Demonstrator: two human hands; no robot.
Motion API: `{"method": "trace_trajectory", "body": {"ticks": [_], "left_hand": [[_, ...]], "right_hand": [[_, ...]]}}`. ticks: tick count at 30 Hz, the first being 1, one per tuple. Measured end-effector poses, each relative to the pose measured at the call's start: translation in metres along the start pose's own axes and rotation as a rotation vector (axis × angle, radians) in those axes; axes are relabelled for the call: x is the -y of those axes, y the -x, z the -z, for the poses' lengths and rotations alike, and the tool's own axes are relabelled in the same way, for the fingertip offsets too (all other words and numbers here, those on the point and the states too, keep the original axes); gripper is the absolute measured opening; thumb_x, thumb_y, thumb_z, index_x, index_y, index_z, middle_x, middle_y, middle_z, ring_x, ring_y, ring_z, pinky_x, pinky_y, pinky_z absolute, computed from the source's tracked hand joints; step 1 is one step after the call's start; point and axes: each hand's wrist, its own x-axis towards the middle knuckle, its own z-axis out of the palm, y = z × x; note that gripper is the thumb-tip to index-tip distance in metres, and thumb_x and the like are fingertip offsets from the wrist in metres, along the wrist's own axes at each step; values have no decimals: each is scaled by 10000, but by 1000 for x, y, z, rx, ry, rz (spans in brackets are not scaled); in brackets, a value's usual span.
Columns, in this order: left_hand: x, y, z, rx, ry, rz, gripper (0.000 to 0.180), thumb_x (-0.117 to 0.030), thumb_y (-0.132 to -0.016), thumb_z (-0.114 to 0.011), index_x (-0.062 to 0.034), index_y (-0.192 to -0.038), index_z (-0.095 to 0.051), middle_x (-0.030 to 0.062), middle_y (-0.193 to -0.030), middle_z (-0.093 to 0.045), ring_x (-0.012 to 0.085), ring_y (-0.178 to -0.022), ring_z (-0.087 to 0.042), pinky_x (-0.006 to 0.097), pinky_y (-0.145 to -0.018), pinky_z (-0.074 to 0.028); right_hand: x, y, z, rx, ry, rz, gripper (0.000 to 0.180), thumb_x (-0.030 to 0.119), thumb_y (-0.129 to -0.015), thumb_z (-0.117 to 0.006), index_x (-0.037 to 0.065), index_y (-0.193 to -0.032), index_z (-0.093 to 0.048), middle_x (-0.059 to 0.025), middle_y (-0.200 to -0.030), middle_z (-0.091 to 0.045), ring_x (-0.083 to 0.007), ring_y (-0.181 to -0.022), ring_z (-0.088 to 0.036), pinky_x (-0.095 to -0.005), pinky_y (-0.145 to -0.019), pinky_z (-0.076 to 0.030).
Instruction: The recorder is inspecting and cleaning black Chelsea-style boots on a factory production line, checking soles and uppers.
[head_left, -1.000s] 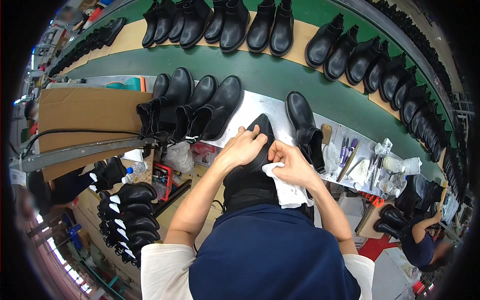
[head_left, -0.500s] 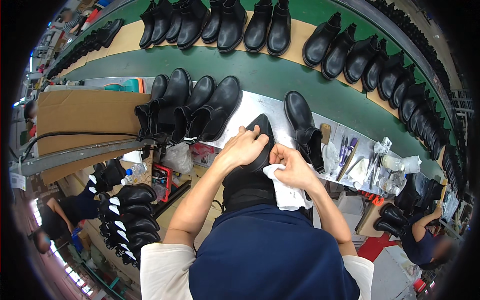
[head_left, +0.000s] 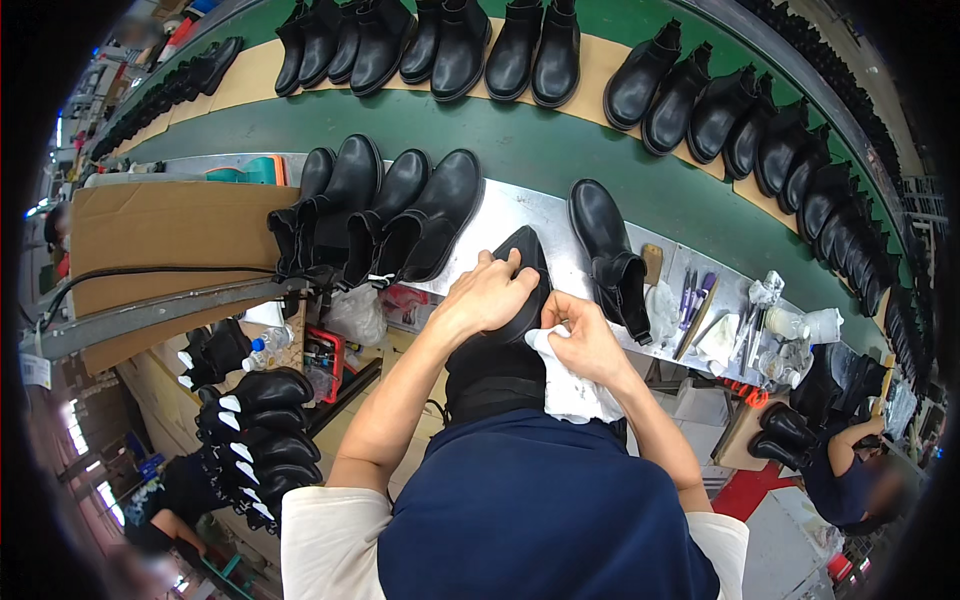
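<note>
A black boot [head_left: 524,255] rests above my lap at the near edge of the metal bench, its toe pointing away from me. Wrapped over its left side, my left hand [head_left: 490,293] grips it. My right hand [head_left: 582,335] pinches a white cloth [head_left: 575,388] close against the boot's right side; the cloth's loose end hangs toward my lap. How much of the cloth touches the leather is hidden by my fingers. Just right of the held boot, another black boot [head_left: 598,222] stands on the bench. Several more black boots [head_left: 447,205] stand to the left.
Beyond the bench runs a green conveyor [head_left: 560,145] lined with black boots on cardboard. A brown cardboard box [head_left: 170,235] is at left. Purple-handled tools [head_left: 690,305] and plastic cups [head_left: 785,324] lie at right. Racked boots [head_left: 265,430] stand at lower left; co-workers are on both sides.
My right hand and the cloth have shifted very slightly; my left hand keeps its hold on the boot. At lower left, a co-worker has moved lower in the picture.
</note>
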Motion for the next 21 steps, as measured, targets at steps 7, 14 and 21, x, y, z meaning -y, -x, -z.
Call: {"method": "trace_trajectory", "body": {"ticks": [7, 14, 21], "left_hand": [[0, 3, -1, -4, -9, -9, 682, -443, -826, -343, 7, -1332, -418, 399, -1211, -417, 477, -1043, -530, 429, -941, -412], [-1, 4, 1, 3, -6, 12, 685, -447, -823, -349, 1, -1338, -413, 390, -1203, -426, 480, -1045, -527, 434, -941, -410], [-9, 8, 5, -3, -22, 27, 686, -446, -823, -340, -4, -1343, -409, 386, -1215, -421, 482, -1028, -536, 440, -935, -415]], "right_hand": [[-13, -10, 10, 24, -309, -16, 124, -1, -763, -577, 60, -756, -469, 65, -662, -438, -17, -597, -408, -178, -539, -327], [-1, 1, -1, 10, -94, 34, 103, 4, -739, -564, 40, -750, -468, 27, -668, -470, -41, -637, -431, -216, -558, -354], [-5, 1, -2, -8, -183, 24, 132, -12, -726, -607, 43, -742, -488, 42, -687, -466, -38, -651, -419, -183, -572, -331]]}}
